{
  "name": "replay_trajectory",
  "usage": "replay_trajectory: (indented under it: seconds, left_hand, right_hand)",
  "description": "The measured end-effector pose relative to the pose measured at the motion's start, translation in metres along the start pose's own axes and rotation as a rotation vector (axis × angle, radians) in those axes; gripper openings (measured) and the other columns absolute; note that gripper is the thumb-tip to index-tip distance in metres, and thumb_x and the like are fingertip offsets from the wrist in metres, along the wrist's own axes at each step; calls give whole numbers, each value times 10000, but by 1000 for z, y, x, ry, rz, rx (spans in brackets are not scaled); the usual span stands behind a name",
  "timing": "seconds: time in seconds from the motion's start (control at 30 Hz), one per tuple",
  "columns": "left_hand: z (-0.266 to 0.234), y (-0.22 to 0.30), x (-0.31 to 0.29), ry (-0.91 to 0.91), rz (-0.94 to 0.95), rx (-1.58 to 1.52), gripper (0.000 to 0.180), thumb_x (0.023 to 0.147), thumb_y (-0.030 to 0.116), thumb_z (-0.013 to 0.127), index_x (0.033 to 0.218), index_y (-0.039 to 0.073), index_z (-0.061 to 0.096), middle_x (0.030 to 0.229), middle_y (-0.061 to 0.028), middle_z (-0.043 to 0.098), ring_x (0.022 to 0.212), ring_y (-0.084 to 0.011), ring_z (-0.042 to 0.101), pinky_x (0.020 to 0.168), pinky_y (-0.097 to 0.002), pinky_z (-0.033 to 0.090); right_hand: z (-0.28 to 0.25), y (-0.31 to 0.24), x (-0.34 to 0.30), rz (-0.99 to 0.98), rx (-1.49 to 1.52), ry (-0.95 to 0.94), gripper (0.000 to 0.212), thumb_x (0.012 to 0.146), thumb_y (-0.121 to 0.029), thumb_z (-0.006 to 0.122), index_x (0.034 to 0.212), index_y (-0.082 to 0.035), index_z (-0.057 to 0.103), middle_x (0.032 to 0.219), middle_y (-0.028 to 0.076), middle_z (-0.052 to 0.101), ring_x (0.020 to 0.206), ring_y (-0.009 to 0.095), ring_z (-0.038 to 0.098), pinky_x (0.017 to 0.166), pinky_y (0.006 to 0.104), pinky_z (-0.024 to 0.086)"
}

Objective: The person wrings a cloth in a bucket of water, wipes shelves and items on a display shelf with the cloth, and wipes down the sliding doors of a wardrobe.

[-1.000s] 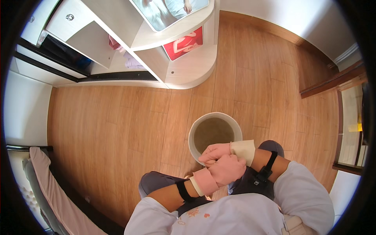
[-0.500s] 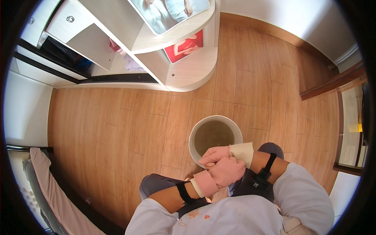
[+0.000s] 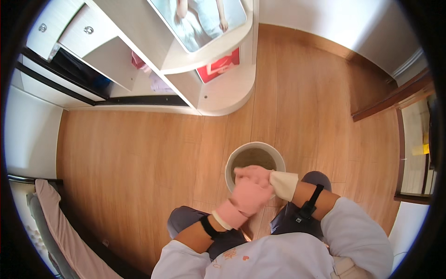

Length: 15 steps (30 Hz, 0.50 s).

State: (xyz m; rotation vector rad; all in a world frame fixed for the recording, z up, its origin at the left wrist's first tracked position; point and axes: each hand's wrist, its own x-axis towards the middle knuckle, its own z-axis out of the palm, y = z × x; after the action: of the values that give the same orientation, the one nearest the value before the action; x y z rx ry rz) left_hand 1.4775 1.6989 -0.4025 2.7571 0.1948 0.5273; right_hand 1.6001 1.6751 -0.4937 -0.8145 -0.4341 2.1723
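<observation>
Pink rubber gloves with cream cuffs cover both my hands. My left hand (image 3: pixel 251 194) is closed over the fingers of my right glove. My right hand (image 3: pixel 257 173) points left across the near side of a white bucket (image 3: pixel 229 174). Its fingers are partly hidden and blurred, so whether they hold anything cannot be seen. Both hands are above the bucket's near rim. Greyish-brown murky water (image 3: pixel 253 158) shows in the bucket, which stands on the floor in front of my knees. The right glove's loose cream cuff (image 3: pixel 284 186) flares at the wrist.
A pale cabinet (image 3: pixel 223 109) with rounded shelves stands ahead on the left, holding pictures and folded cloth. Wood-look floor (image 3: pixel 139 153) surrounds the bucket. At the right is a brown wooden door edge (image 3: pixel 390 97). Pink fabric (image 3: pixel 69 223) drapes over furniture at the lower left.
My left hand has slid left and slightly up along the right glove, toward its fingers. My right hand has moved slightly up, farther over the bucket. The view has tilted a little.
</observation>
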Motion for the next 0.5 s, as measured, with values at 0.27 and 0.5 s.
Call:
replay_trajectory:
  seconds: [0.27, 0.5]
  left_hand:
    - [-44, -66, -20, 443, -1027, -934, 258, 892, 193, 693, 1062, 20, 605, 999, -102, 671, 908, -231, 659, 778, -388, 544]
    - [-71, -58, -36, 415, -938, -2073, 171, 997, 132, 542, 1087, -13, 558, 1034, -108, 669, 964, -245, 658, 894, -374, 539]
  right_hand:
    - [70, -53, -48, -222, -263, 390, 385, 987, -332, 578, 1222, -30, 533, 890, 57, 648, 656, 110, 611, 506, 269, 487]
    - [120, -96, -90, -287, -1044, 488, 501, 926, -274, 650, 1336, -20, 517, 1057, 108, 668, 808, 165, 666, 742, 289, 546]
